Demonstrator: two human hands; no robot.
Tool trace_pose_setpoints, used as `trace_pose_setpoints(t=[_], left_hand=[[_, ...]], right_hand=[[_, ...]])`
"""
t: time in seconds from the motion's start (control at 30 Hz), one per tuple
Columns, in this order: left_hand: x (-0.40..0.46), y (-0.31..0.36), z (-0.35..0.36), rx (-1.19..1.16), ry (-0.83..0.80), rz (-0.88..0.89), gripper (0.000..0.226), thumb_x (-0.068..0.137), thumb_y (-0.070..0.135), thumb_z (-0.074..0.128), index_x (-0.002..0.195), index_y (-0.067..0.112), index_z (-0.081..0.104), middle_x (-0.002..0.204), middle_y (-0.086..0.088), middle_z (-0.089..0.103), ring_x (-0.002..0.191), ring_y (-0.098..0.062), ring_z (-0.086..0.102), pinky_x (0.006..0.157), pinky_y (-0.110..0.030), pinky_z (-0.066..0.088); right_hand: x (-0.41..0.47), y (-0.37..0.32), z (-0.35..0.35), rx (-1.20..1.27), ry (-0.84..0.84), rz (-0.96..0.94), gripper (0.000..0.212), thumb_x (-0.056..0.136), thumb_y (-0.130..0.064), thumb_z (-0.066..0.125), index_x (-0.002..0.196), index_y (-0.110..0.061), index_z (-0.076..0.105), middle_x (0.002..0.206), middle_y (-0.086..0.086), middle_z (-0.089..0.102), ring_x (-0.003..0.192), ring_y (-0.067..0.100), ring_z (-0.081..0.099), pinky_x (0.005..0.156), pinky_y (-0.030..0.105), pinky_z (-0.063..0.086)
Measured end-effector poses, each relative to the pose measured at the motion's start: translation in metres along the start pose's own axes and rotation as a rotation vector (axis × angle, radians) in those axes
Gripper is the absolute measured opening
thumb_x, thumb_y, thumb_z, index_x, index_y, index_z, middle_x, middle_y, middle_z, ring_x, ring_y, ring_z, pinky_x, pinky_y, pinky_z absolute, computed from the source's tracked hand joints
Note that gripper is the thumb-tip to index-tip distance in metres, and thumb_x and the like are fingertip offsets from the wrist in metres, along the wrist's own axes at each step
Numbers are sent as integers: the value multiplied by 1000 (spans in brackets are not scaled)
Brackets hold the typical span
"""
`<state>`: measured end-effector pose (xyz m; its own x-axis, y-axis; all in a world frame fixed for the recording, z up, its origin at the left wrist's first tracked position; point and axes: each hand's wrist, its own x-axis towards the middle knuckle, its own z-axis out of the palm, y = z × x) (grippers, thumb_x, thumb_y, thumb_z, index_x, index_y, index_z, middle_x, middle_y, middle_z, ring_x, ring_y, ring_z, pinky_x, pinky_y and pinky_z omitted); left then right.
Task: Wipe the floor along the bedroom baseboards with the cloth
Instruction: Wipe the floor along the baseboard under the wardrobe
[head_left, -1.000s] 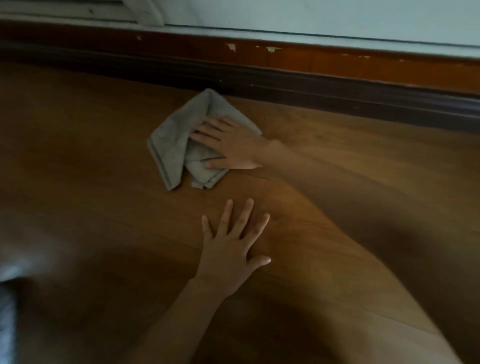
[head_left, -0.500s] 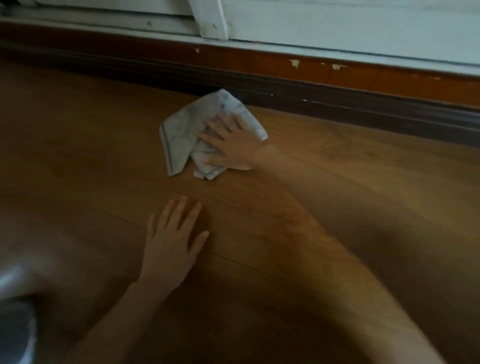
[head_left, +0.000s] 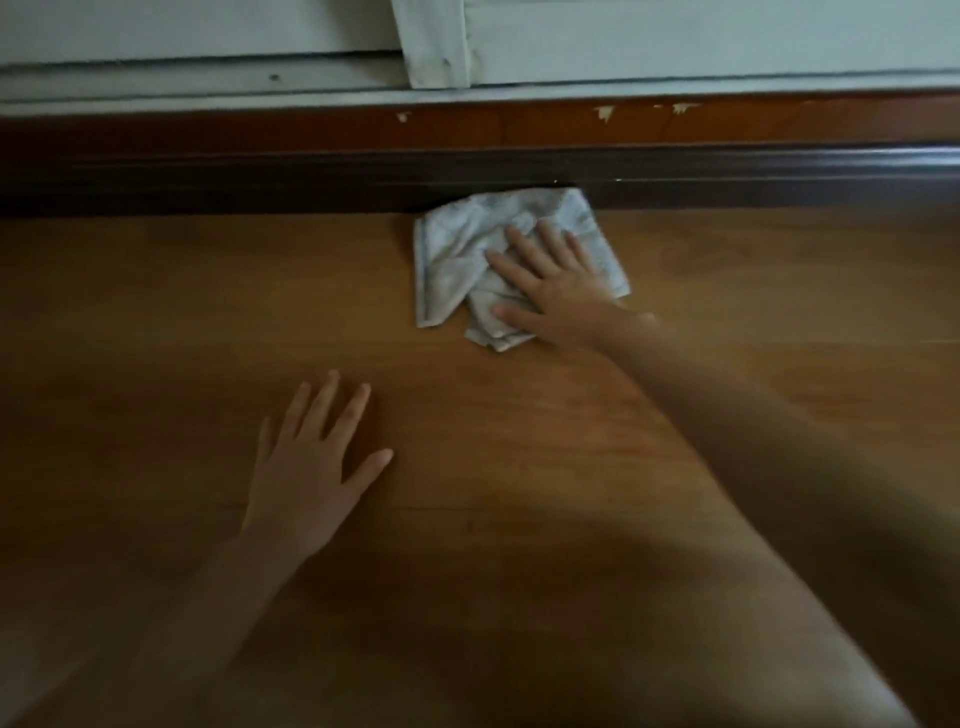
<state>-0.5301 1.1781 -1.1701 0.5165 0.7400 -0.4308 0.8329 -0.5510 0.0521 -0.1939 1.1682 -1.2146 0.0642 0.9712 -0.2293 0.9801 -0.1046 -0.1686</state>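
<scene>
Mid-wipe — right hand (head_left: 561, 291) flat, fingers straight, pressing cloth (head_left: 467, 260) on floor (head_left: 208, 312), far edge touching baseboard (head_left: 260, 182). Left hand (head_left: 306, 467) flat on floor, bracing, holding nothing. Baseboard runs both ways — how much is wiped, can't tell.

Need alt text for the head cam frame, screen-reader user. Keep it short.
A person's right hand presses a crumpled pale grey cloth flat on a wooden floor, the cloth's far edge up against a dark baseboard. The left hand rests open on the floor, nearer the camera. Above the baseboard runs a chipped brown strip and white paneling.
</scene>
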Motion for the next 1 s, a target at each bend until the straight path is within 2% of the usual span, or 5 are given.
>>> trace_pose_setpoints(t=[0.2,0.43,0.57,0.8,1.0], left_hand=[[-10,-37,11,30,-35,122,84,78,76,11,154,38,11,163,1,-1,149,-27,0,116,-56,17],[-2,-51,21,60,-33,206,75,87,73,20,150,44,-9,160,5,-20,147,-24,-19,118,-57,3],[-2,-53,24,19,-12,226,73,89,72,22,151,44,-7,161,6,-18,147,-25,-19,117,-59,-1],[-2,-52,25,30,-1,248,72,91,72,22,152,42,-3,162,5,-13,148,-27,-16,115,-61,0],[-2,-53,27,28,12,250,73,87,73,14,151,44,-5,163,3,-11,148,-28,-16,114,-62,-1]], right_hand=[[79,-137,-11,-85,-77,2,64,97,-62,21,152,-41,-6,162,2,-14,144,45,-12,113,65,1],[10,-50,-2,-46,-27,426,68,89,-71,11,147,-46,-15,162,4,-13,146,42,-8,117,53,2],[5,-73,1,28,-20,581,66,93,-68,18,149,-46,-8,162,5,-10,144,46,-7,115,59,5],[46,-162,1,160,3,614,62,98,-57,29,151,-44,0,161,3,-14,143,43,-20,109,71,-2],[52,-162,-2,99,-75,460,63,98,-59,25,151,-42,-6,161,-2,-13,146,33,-17,111,68,2]])
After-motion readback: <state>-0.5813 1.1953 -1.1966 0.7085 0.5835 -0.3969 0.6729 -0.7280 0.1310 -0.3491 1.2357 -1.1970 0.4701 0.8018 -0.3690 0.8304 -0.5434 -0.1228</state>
